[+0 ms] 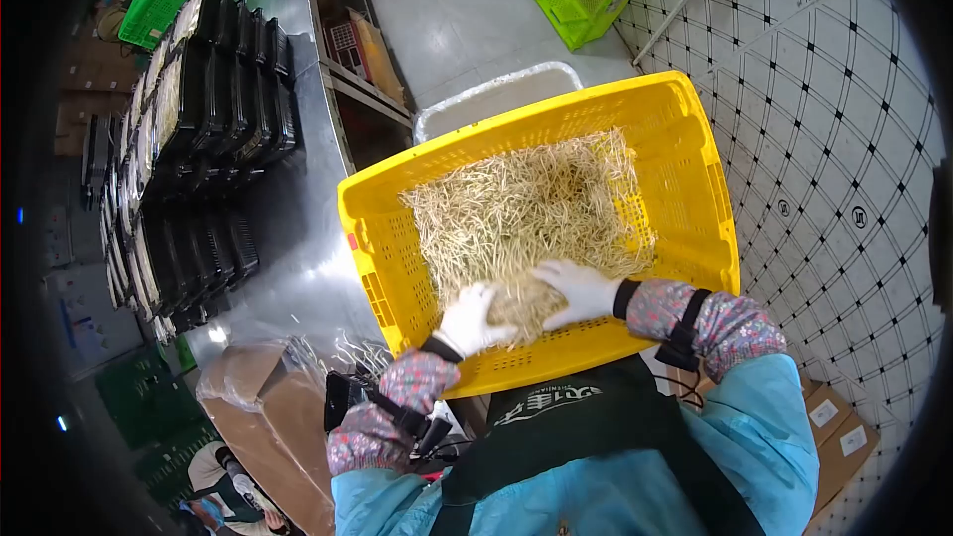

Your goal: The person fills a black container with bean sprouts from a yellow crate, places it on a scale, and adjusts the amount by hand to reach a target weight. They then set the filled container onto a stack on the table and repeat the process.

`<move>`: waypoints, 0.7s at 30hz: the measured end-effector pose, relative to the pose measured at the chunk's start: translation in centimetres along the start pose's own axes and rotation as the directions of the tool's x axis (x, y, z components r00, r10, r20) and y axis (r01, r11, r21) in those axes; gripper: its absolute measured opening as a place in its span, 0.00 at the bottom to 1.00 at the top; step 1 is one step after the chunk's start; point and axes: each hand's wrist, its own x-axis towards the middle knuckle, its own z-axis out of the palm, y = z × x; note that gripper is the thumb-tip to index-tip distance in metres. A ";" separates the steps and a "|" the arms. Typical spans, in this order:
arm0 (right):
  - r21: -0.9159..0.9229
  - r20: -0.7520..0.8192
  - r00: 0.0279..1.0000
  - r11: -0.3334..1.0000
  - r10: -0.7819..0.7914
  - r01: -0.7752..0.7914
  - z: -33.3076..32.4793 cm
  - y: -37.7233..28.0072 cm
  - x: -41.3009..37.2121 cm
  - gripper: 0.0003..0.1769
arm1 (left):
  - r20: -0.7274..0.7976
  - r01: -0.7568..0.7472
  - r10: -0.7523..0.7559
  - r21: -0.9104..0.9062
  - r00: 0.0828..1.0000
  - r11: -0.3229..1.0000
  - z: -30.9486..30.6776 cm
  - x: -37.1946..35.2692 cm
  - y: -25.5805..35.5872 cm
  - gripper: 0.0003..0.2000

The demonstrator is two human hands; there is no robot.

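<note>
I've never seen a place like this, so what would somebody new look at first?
Probably the big yellow basket in the middle, with pale, stringy strands inside. Next, the white-gloved left hand and right hand among the strands at its near side. Then the tall stacks of black trays on the left.

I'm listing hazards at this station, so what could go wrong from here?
The clump between the left hand and right hand might spill over the near side of the crate. Squeezed hard, the thin strands may snap. The black trays, stacked high on the table, could topple if bumped.
</note>
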 end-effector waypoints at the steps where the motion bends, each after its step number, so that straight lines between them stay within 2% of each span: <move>1: 0.004 0.004 0.998 0.998 -0.057 0.057 1.1 -0.1 -0.9 0.61 | 0.038 -0.028 0.029 -0.021 0.999 0.999 0.8 -1.3 0.0 0.47; 3: -0.127 -0.094 0.994 0.991 -0.063 0.050 2.3 -0.7 -1.5 0.65 | -0.006 -0.037 0.037 -0.040 0.999 0.998 1.2 -2.3 0.1 0.55; 5: -0.258 -0.135 0.991 0.965 0.001 -0.036 2.5 -1.1 -0.4 0.67 | -0.022 0.047 -0.046 0.040 0.999 0.998 0.8 -1.1 0.5 0.65; 6: -0.319 -0.158 0.987 0.944 0.034 -0.083 2.4 -1.4 0.3 0.69 | 0.009 0.107 -0.106 -0.056 0.994 0.993 1.6 -0.2 -0.3 0.71; 7: -0.286 -0.150 0.987 0.953 0.057 -0.098 2.5 -1.4 1.1 0.69 | 0.079 0.209 -0.204 -0.055 0.976 0.976 1.1 0.7 0.3 0.71; 9: -0.219 -0.131 0.986 0.967 0.106 -0.133 2.5 -0.8 2.7 0.68 | -0.043 0.227 -0.227 -0.010 0.973 0.974 2.0 1.7 -0.4 0.63; 10: -0.127 -0.210 0.974 0.985 0.086 -0.114 2.4 -0.2 3.1 0.60 | -0.012 0.309 -0.310 -0.080 0.951 0.948 1.8 2.0 -0.5 0.56; 12: 0.013 -0.179 0.972 0.988 0.153 -0.153 1.9 1.6 3.5 0.53 | 0.065 0.466 -0.464 -0.207 0.884 0.860 1.0 1.9 -1.2 0.43; 13: 0.082 -0.165 0.969 0.981 0.185 -0.173 0.8 1.9 3.6 0.50 | 0.019 0.455 -0.460 -0.187 0.888 0.871 0.2 1.3 -0.8 0.38; 14: 0.081 -0.214 0.951 0.974 0.223 -0.210 -0.3 2.1 3.1 0.40 | -0.027 0.443 -0.453 -0.166 0.891 0.881 -0.6 0.4 -0.2 0.32; 15: 0.119 -0.227 0.944 0.969 0.241 -0.219 -1.6 2.7 2.7 0.39 | -0.073 0.432 -0.445 -0.145 0.893 0.890 -1.3 -0.6 0.4 0.27; 17: 0.189 -0.252 0.929 0.955 0.271 -0.227 -4.5 4.3 2.2 0.37 | -0.207 0.324 -0.331 -0.069 0.920 0.944 -1.1 -2.8 -0.5 0.25; 19: 0.277 -0.358 0.894 0.945 0.270 -0.175 -7.0 4.5 2.2 0.36 | -0.242 0.257 -0.244 0.023 0.939 0.966 -2.1 -4.4 0.2 0.25; 20: 0.319 -0.407 0.871 0.936 0.275 -0.147 -7.5 4.5 2.1 0.36 | -0.273 0.164 -0.156 0.007 0.949 0.986 -2.5 -4.9 1.2 0.28; 21: 0.293 -0.409 0.888 0.952 0.211 -0.091 -7.6 4.1 2.7 0.38 | -0.255 0.145 -0.130 0.042 0.958 0.989 -2.5 -4.8 2.0 0.29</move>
